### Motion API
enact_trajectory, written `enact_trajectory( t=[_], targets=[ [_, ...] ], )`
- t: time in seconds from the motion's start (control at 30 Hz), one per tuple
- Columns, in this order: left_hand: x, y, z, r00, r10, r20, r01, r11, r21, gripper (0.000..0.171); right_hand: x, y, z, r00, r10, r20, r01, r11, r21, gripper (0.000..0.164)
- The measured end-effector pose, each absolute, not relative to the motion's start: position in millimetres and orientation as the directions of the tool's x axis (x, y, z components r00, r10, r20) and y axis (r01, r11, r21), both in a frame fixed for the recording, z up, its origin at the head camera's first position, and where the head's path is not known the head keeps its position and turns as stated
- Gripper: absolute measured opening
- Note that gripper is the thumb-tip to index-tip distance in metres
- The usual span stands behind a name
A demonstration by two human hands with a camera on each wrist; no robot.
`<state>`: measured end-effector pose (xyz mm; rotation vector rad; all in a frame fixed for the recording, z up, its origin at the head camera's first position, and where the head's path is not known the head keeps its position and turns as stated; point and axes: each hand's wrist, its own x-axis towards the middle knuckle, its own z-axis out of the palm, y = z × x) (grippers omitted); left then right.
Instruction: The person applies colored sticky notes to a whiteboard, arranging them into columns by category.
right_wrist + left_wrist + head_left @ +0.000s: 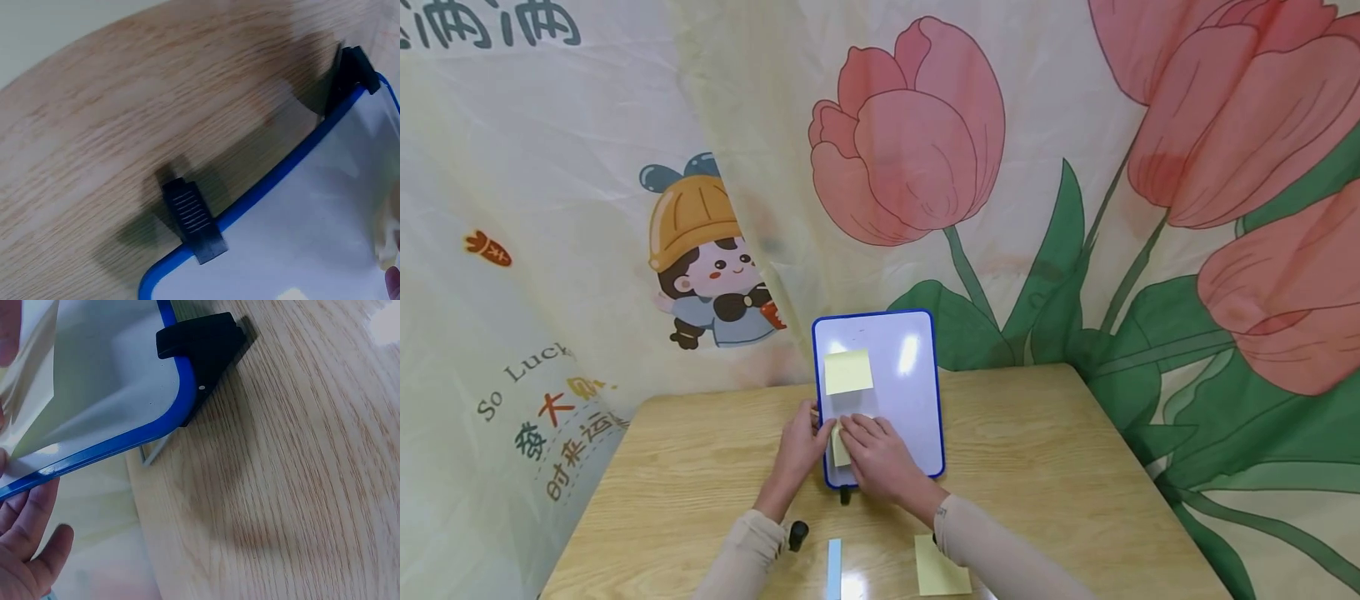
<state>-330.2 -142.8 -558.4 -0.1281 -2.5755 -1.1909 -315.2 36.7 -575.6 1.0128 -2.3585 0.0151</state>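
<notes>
Pink tulips [910,142] with green stems and leaves are printed across a pale cloth backdrop [760,67], which hangs behind a light wood-grain desk [1037,450]. To the left, the cloth also carries a cartoon figure in an orange cap [715,283] and some lettering.

Near the desk's far edge stands a rectangular whiteboard with a blue rim [910,400], set on black plastic feet [195,219] that hook over its bottom edge. On its left half are two pale yellow paper notes: the upper note [848,372] lies well above the hands, while the lower note [841,450] is near the bottom left corner, under the fingertips. In the left wrist view, one corner of the lower note stands away from the white surface.

The left hand [799,446] has its grip closed round the board's left edge, fingers behind and thumb in front, touching the lower note. The right hand [880,454] lies over that same note with its grip unclenched, fingers extended and pressing.

Both arms wear cream sleeves [741,554]. Nearer the person, a narrow light blue strip [834,569] and another yellow note [938,568], partly covered by the right sleeve, lie on the desk.
</notes>
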Motion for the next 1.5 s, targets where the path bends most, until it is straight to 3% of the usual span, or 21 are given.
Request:
enact_trajectory(
  t=[0.27, 0.5, 0.73, 0.9, 1.03, 1.23, 1.5],
  targets=[
    [-334, -149, -559, -0.969, -0.036, 0.243, 0.172, 0.607, 0.776, 0.032, -313, 48, -582, -0.599, -0.648, 0.471, -0.612, 0.750, 0.252, 0.048],
    [-331, -152, -560, -0.971, -0.031, 0.236, 0.174, 0.587, 0.791, 0.030, -315, 66, -592, -0.589, -0.630, 0.506, -0.596, 0.762, 0.255, 0.051],
    [-330, -154, -559, -0.979, -0.030, 0.201, 0.146, 0.583, 0.799, 0.030, -311, 72, -588, -0.636, -0.608, 0.476, -0.570, 0.785, 0.242, 0.053],
    [-330, -153, -563, -0.979, -0.028, 0.202, 0.149, 0.577, 0.803, 0.032, -309, 65, -582, -0.598, -0.633, 0.491, -0.617, 0.755, 0.223, 0.054],
    [-329, -151, -566, -0.978, -0.021, 0.208, 0.159, 0.572, 0.805, 0.032, -309, 59, -576, -0.589, -0.689, 0.422, -0.657, 0.713, 0.247, 0.054],
    [-330, -149, -568, -0.980, -0.024, 0.199, 0.151, 0.568, 0.809, 0.033, -312, 59, -575, -0.643, -0.707, 0.293, -0.650, 0.707, 0.278, 0.058],
    [-332, -148, -566, -0.975, -0.012, 0.223, 0.176, 0.572, 0.801, 0.031, -316, 71, -579, -0.650, -0.700, 0.294, -0.631, 0.714, 0.303, 0.062]
  ],
)
